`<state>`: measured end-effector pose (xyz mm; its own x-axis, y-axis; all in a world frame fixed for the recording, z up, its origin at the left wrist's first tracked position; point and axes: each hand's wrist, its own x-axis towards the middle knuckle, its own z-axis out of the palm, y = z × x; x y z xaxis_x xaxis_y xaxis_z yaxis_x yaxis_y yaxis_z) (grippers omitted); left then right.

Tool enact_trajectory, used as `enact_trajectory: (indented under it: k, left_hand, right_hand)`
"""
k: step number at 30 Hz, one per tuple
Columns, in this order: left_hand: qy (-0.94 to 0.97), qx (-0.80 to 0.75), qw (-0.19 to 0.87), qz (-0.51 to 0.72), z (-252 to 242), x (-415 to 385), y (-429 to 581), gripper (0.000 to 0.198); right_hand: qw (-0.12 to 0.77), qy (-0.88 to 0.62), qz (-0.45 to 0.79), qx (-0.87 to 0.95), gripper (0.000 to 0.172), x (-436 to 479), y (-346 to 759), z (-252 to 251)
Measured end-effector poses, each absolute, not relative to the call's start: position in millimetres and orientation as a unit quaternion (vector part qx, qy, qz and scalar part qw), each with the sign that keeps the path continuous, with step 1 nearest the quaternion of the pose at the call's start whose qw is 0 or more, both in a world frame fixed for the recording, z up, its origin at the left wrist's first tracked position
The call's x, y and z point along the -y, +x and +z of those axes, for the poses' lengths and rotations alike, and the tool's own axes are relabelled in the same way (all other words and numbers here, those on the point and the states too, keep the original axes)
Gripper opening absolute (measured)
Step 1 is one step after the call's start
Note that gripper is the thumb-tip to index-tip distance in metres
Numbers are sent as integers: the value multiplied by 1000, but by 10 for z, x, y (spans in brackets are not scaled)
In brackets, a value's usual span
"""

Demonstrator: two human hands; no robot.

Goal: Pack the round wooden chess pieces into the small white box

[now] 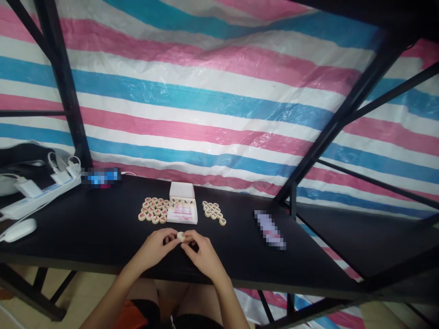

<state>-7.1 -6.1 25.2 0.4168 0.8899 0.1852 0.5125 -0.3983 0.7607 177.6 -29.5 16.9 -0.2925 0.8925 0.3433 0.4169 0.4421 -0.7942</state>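
A pale round Chinese chess piece (181, 236) is pinched between my two hands just above the black table. My left hand (157, 246) touches it from the left with thumb and fingers curled. From the other side my right hand (200, 252) grips it with thumb and forefinger. Beyond them stands an open white box (183, 219), its lid raised, with a row of pieces along the inner back and pink lines on its floor. Red-marked pieces (154, 210) sit in rows left of the box. Dark-marked pieces (213, 211) form a looser group to its right.
A blurred phone-like object (270, 230) lies at the right, another blurred object (102, 177) at the back left. A white power strip (44, 194) with plugs and cables runs along the left, near a white mouse-shaped device (20, 230). Black metal posts (318, 141) frame the table (240, 256).
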Motion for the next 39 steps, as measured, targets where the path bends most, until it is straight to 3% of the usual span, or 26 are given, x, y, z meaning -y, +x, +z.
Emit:
enact_trajectory:
  k: [5,10,15,31,39]
  left_hand:
    - [777,-444,328,302,204,54,-84,22]
    - [774,-450,328,301,208,64,-80,20]
    - [775,-456,318,300,272,81,-61,27]
    - [780,-434,338,299,233,46,-93,29]
    - [793,-432,308,300,242,80,-88,24]
  right_hand:
    - [412,-454,319,723,20,270,1765,154]
    - [404,-454,298,736,8,249,1761,142]
    - [420,-433,270,751,6,264,1774,160]
    - [412,-432,313,739,23,288,1770,196]
    - [411,-451,277,742,8,244,1765,124]
